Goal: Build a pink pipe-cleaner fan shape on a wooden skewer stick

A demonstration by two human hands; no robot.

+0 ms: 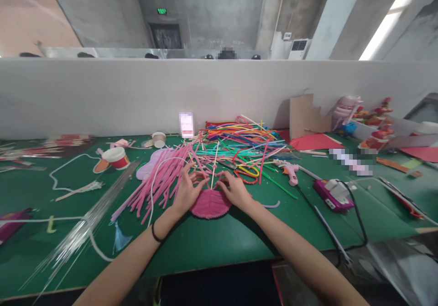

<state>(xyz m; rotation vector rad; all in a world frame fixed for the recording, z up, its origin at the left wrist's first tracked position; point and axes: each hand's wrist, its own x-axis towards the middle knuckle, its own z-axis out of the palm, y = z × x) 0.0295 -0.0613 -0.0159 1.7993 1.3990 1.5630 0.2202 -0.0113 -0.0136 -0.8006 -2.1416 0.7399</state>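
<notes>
A dark pink, fuzzy, rounded piece, which looks made of pipe cleaners laid side by side, is held just over the green table. From its far edge a thin pale stick with a small pink bit on it points away from me. My left hand is closed on the piece's upper left edge, fingers bent. On the upper right edge, my right hand pinches it between thumb and fingers. The fingers partly hide that edge. Pink pipe cleaners lie in a loose heap beside my left hand.
Many-coloured pipe cleaners are piled behind my hands, with scissors at the near side. Rightward lie a pink glue gun and a purple power strip. Leftward are a paper cup, thin wires and a white cable.
</notes>
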